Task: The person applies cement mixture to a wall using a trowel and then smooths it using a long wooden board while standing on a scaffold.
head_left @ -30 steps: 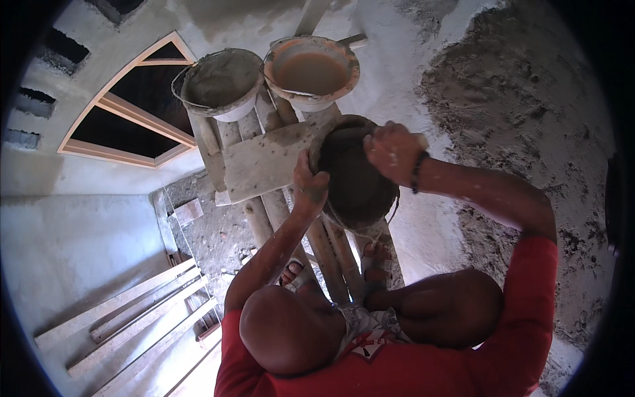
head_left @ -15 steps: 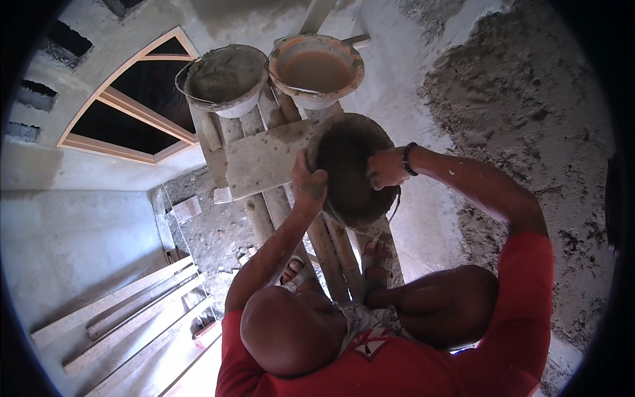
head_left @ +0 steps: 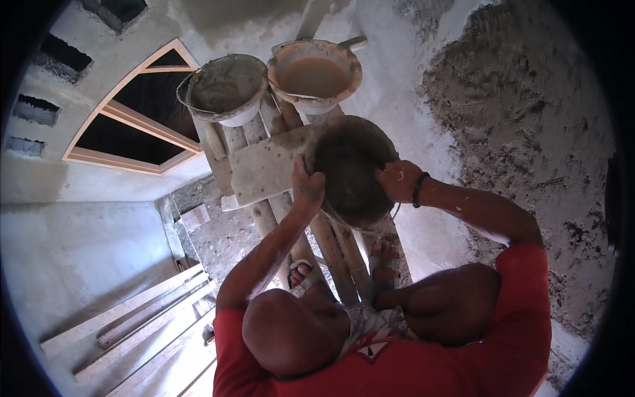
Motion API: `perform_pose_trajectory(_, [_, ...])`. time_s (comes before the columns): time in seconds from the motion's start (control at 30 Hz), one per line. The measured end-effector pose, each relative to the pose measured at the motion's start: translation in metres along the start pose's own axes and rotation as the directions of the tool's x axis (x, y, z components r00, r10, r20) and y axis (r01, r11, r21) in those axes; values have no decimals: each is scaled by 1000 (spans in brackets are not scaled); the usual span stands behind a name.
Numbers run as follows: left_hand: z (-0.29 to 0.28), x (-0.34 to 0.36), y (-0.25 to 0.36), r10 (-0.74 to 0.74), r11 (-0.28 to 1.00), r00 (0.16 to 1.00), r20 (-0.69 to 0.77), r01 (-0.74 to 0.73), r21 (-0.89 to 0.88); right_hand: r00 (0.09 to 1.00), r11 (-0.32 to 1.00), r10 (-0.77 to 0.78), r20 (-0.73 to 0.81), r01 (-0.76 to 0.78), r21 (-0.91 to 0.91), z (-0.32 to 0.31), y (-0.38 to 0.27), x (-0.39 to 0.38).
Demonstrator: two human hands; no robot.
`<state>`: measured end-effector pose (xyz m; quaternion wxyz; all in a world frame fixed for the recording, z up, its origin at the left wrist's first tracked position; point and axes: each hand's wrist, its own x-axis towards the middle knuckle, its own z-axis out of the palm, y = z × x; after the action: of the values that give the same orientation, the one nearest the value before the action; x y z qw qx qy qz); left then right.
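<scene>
Clamping bucket [head_left: 360, 124] w/ L hand [head_left: 308, 188]; R hand [head_left: 399, 180] at opp. side, grip unclear.

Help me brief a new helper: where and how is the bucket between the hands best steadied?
Probably by its rim, from the left, where the left hand grips it: the round lip curves out that way. The wire handle hangs at the lower right, so it looks less useful for steadying.

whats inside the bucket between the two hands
Inside the bucket is dark grey, wet-looking material. What lies beneath it cannot be seen, nor how deep it goes, and the right hand covers part of the bucket's right edge.
</scene>
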<state>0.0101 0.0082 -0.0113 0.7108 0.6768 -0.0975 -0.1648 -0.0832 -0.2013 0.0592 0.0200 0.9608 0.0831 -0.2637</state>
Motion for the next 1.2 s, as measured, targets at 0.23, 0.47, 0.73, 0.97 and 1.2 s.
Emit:
perform_pose_trajectory(0.23, [12,7,-13,26,991,999,42,-32,132,895,898,-437,-84,440,19,1,4,-11])
perform_pose_trajectory(0.47, [11,24,11,-20,946,962,271,-70,318,957,998,25,-290,-8,60,-50,49,-54])
perform_pose_trajectory(0.73, [38,27,40,-157,914,961,229,54,402,952,974,188,-243,-213,-78,-6,55,-36])
perform_pose_trajectory(0.97, [54,10,26,41,901,982,183,-116,418,994,913,113,12,-108,392,64,38,-34])
perform_pose_trajectory(1.2, [43,12,42,-124,940,978,168,61,336,937,794,176,-302,46,606,74,25,-50])
